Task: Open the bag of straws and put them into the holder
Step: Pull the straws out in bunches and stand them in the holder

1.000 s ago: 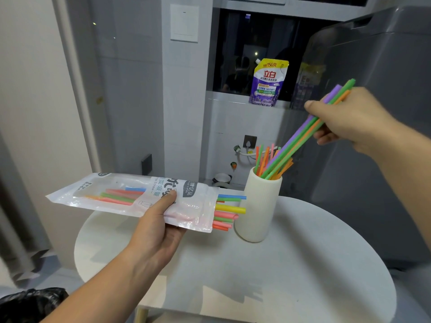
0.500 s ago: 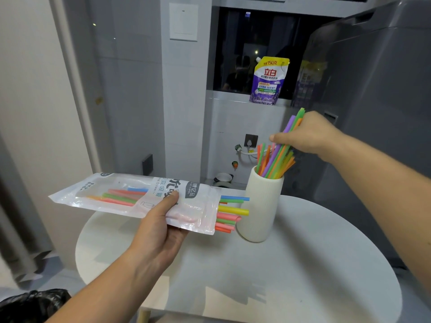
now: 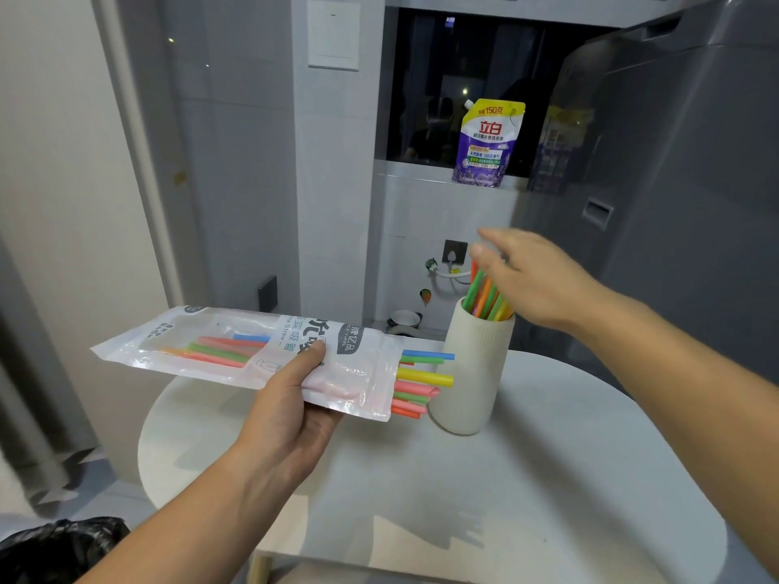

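Left hand grips bag — right hand spread over straws

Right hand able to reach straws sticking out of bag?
Probably yes: right hand is open over the white ribbed holder; coloured straw ends jut clear of the plastic bag, beside it.
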A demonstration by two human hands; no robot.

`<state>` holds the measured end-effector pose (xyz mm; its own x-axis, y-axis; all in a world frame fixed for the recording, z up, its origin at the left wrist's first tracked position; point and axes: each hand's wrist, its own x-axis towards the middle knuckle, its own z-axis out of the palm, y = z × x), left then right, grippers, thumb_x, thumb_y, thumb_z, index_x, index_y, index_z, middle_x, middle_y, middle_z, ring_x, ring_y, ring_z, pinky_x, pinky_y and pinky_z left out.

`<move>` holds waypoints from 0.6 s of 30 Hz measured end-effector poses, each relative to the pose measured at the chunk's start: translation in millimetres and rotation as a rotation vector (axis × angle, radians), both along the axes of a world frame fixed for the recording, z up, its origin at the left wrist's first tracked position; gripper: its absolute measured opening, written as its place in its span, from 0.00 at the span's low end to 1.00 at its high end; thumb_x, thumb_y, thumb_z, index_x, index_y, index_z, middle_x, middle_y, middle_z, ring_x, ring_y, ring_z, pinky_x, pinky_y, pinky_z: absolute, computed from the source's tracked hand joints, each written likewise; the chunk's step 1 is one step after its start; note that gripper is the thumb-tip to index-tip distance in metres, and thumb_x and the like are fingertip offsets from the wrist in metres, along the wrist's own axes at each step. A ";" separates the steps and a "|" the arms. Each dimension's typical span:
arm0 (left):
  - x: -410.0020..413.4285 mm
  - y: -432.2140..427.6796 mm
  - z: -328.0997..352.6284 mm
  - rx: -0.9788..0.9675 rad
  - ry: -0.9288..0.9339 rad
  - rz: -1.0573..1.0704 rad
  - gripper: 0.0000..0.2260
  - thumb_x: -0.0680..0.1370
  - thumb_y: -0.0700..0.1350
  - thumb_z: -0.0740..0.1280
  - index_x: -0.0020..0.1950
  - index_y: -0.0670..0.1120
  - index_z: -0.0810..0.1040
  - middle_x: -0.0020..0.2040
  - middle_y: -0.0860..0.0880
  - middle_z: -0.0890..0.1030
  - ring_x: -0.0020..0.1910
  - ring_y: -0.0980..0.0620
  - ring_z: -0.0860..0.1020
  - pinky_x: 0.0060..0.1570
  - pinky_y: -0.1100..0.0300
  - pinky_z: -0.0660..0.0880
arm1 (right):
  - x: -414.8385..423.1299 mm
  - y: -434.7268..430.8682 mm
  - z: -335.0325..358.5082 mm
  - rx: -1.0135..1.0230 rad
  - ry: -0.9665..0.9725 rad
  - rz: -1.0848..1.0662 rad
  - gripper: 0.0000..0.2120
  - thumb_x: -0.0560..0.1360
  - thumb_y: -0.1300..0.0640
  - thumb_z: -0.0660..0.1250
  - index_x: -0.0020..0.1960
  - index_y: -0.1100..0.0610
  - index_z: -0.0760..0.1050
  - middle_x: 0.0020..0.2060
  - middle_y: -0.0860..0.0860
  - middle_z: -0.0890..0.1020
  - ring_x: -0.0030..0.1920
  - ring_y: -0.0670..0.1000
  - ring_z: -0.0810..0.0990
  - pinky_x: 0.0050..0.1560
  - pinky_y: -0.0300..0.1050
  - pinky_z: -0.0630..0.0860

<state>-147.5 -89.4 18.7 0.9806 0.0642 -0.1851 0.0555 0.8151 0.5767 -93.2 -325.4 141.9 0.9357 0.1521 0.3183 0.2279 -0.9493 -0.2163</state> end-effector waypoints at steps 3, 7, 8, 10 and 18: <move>-0.7 -0.4 0.6 0.006 -0.004 -0.002 0.10 0.82 0.37 0.67 0.61 0.45 0.81 0.48 0.47 0.90 0.43 0.50 0.89 0.35 0.52 0.86 | -5.5 -0.2 -8.4 -0.079 0.097 -0.009 0.27 0.83 0.41 0.50 0.75 0.57 0.64 0.72 0.56 0.72 0.71 0.58 0.69 0.69 0.58 0.66; -0.6 0.1 0.7 0.015 -0.013 -0.012 0.09 0.82 0.37 0.67 0.61 0.45 0.81 0.49 0.47 0.90 0.44 0.50 0.89 0.39 0.50 0.86 | -15.0 -0.3 -12.1 0.110 -0.199 0.003 0.24 0.83 0.44 0.55 0.75 0.53 0.66 0.72 0.51 0.71 0.73 0.53 0.65 0.70 0.53 0.65; -0.9 0.0 0.9 0.015 -0.014 -0.013 0.09 0.82 0.37 0.67 0.60 0.45 0.81 0.48 0.47 0.90 0.43 0.50 0.89 0.39 0.50 0.86 | -19.8 1.5 -15.1 0.156 -0.318 0.012 0.20 0.82 0.46 0.56 0.69 0.54 0.72 0.65 0.51 0.76 0.68 0.54 0.69 0.64 0.49 0.68; -1.3 0.0 1.5 0.013 -0.021 -0.014 0.09 0.82 0.38 0.67 0.60 0.45 0.81 0.48 0.47 0.90 0.44 0.50 0.89 0.40 0.50 0.87 | -34.5 9.2 -25.8 0.289 -0.461 0.041 0.14 0.81 0.49 0.57 0.50 0.55 0.78 0.45 0.48 0.79 0.51 0.52 0.74 0.48 0.43 0.66; -5.8 -7.3 1.4 0.067 -0.085 -0.036 0.12 0.82 0.38 0.67 0.65 0.44 0.80 0.54 0.46 0.89 0.49 0.50 0.89 0.41 0.53 0.86 | -69.2 42.7 -90.9 0.734 0.131 0.082 0.18 0.80 0.42 0.58 0.44 0.52 0.79 0.32 0.43 0.80 0.32 0.43 0.75 0.38 0.45 0.74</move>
<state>-153.3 -96.7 20.1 0.9945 0.0384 -0.0975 0.0322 0.7732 0.6334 -162.4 -282.7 51.0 0.9677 0.0146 0.2519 0.2209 -0.5315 -0.8178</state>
